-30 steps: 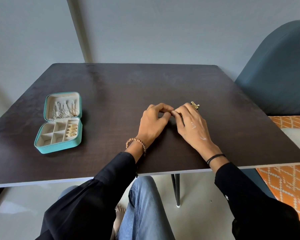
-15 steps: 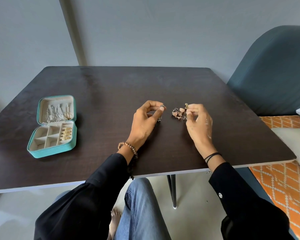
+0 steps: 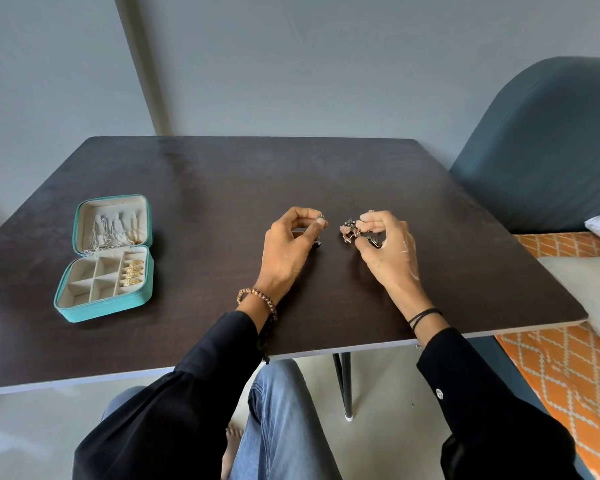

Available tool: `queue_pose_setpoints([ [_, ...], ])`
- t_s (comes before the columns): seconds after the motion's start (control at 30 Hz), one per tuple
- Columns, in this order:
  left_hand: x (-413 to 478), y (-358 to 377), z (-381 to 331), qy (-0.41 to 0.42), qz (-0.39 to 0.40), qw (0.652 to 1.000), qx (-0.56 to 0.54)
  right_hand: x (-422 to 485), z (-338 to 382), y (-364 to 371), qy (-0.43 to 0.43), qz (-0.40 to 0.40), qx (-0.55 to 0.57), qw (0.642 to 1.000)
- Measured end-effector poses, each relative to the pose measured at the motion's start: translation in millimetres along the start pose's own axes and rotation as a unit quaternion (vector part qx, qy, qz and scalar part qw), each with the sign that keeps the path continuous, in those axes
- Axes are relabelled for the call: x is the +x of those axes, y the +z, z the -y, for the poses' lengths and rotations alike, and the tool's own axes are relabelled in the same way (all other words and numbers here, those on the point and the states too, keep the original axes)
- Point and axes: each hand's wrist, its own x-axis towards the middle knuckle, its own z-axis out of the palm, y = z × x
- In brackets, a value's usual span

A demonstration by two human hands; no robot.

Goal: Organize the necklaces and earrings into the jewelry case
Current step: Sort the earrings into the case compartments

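A teal jewelry case (image 3: 102, 306) lies open at the table's left. Silver necklaces (image 3: 111, 233) hang in its lid and gold earrings (image 3: 134, 270) fill its right compartment. Near the table's middle, my left hand (image 3: 288, 251) pinches a small dark earring (image 3: 320, 216) between thumb and forefinger. My right hand (image 3: 388, 251) pinches a cluster of pink and dark earrings (image 3: 350, 230), lifted just off the tabletop. The two hands are a short gap apart.
The dark wooden table (image 3: 222, 174) has its front edge near my lap. A dark blue chair (image 3: 551, 143) stands at the right, beside an orange patterned cover (image 3: 568, 362) and pale cushions (image 3: 589, 289). A grey wall lies behind.
My hands were pressed together on the table; they have drawn apart and lifted, each with earrings pinched. The camera view shifted slightly.
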Motion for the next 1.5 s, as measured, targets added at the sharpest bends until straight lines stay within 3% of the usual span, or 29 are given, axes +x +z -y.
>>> queue_pose_setpoints([
  [0.23, -0.5, 0.1, 0.0, -0.001, 0.001, 1.0, 0.001, 1.3, -5.2, 7.0, -0.018, 0.015, -0.116, 0.993],
  [0.47, -0.7, 0.4, -0.1, -0.008, -0.004, 1.0, -0.005, 4.8, -1.7, 4.3, 0.001, -0.042, -0.088, 0.995],
  [0.9, -2.6, -0.4, -2.1, -0.015, -0.007, 1.0, 0.003, 24.8, 3.8, 6.8, 0.0, 0.044, -0.182, 0.982],
  [1.2, -2.7, -6.4, -5.7, 0.001, 0.001, 1.0, -0.007, 26.1, 31.1, -15.2, -0.025, 0.047, -0.072, 0.996],
  [1.33, -2.9, -15.4, -16.9, -0.014, -0.021, 0.999, -0.029, 27.5, 52.0, -25.1, 0.02, 0.05, 0.048, 0.997],
  [1.5, -6.2, -38.7, -45.2, -0.007, -0.019, 0.998, -0.057, 33.0, 76.3, -33.0, 0.071, 0.126, 0.23, 0.962],
])
